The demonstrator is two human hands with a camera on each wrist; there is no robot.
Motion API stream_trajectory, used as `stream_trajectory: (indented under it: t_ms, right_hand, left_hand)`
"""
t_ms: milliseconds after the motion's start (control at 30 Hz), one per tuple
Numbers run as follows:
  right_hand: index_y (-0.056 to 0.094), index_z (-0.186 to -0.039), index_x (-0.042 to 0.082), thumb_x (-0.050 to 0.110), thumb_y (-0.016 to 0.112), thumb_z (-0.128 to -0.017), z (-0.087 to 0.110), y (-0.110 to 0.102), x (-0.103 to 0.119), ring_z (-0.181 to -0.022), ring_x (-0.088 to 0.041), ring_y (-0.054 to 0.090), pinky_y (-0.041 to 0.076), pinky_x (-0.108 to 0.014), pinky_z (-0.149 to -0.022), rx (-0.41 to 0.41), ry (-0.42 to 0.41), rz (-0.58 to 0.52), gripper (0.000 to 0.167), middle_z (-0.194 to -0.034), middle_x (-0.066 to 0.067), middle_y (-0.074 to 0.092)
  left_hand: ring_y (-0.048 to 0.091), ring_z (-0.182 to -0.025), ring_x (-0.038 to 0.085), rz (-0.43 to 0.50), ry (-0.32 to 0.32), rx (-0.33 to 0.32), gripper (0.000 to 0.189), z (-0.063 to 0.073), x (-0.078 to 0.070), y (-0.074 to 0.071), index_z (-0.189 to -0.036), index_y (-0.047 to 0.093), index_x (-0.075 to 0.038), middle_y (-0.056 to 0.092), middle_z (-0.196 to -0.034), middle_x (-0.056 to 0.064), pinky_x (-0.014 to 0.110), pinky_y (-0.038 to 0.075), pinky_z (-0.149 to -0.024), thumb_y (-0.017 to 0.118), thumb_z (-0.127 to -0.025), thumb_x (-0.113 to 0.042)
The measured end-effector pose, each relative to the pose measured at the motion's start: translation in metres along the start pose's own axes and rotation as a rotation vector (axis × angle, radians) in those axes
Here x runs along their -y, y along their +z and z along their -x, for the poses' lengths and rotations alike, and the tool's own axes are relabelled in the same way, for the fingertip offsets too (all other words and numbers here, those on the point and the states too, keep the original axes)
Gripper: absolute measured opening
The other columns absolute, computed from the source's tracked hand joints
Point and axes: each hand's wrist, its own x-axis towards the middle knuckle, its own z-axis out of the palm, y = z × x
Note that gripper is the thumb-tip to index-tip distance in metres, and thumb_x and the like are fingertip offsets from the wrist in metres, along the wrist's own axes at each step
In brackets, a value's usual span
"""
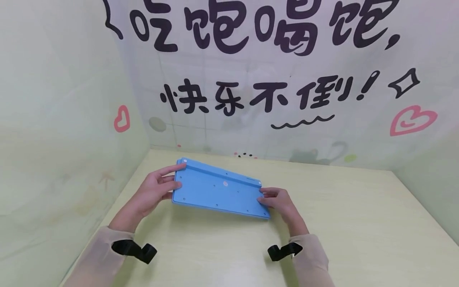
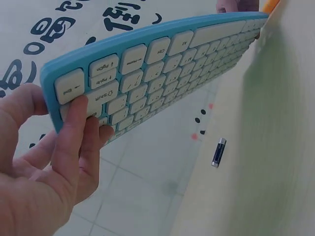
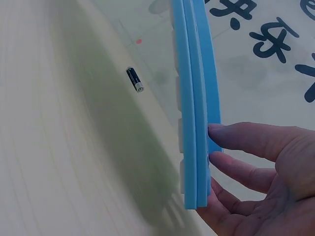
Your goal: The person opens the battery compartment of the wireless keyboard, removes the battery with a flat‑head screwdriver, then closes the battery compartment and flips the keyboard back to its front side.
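Note:
A blue keyboard (image 1: pixel 218 190) is held up above the table, its plain underside with small screw holes facing the head camera. White keys (image 2: pixel 147 73) cover its other face in the left wrist view. My left hand (image 1: pixel 153 192) grips one short end, with thumb and fingers on both faces. At the opposite end, my right hand (image 1: pixel 280 201) pinches the keyboard between thumb and fingers. The keyboard tilts, its left end higher in the head view. A dark battery (image 3: pixel 134 80) with a silver end lies on the table beyond it, hidden from the head camera.
The pale table (image 1: pixel 355 223) runs back to a cloth wall (image 1: pixel 229 131) printed with dark characters and pink hearts. Another pale wall (image 1: pixel 64 139) stands close on the left. An orange thing (image 2: pixel 269 6), too cut off to identify, shows at the left wrist view's top edge.

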Motion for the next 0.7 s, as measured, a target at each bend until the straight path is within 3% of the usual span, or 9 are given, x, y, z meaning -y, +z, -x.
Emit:
stream_trajectory:
  t_ms: [267, 500, 700]
  right_hand:
    - [0.061, -0.115, -0.001, 0.01, 0.071, -0.079, 0.0, 0.007, -0.001, -0.089, -0.023, 0.059, 0.05, -0.036, -0.079, 0.046, -0.021, -0.059, 0.039, -0.107, -0.017, 0.057]
    - [0.06, -0.118, 0.002, 0.014, 0.071, -0.081, 0.003, 0.018, 0.001, -0.093, -0.023, 0.057, 0.049, -0.037, -0.079, 0.055, -0.04, -0.085, 0.041, -0.109, -0.014, 0.057]
    - [0.057, -0.122, 0.003, 0.015, 0.068, -0.083, 0.006, 0.02, 0.01, -0.096, -0.024, 0.055, 0.048, -0.037, -0.081, 0.086, -0.074, -0.094, 0.042, -0.11, -0.014, 0.056]
  left_hand:
    - [0.048, -0.111, 0.04, 0.017, 0.049, -0.07, 0.052, 0.005, -0.027, 0.01, -0.138, 0.042, -0.01, 0.041, -0.135, 0.022, 0.039, 0.05, -0.077, 0.059, -0.089, -0.008]
    - [0.047, -0.107, 0.039, 0.041, 0.07, -0.144, 0.047, 0.009, -0.052, 0.016, -0.134, 0.048, -0.012, 0.041, -0.131, 0.02, 0.039, 0.052, -0.073, 0.054, -0.088, -0.005]
    - [0.045, -0.11, 0.04, 0.04, 0.08, -0.161, 0.046, 0.007, -0.07, 0.015, -0.133, 0.05, -0.012, 0.039, -0.134, 0.019, 0.039, 0.051, -0.073, 0.053, -0.087, -0.005]
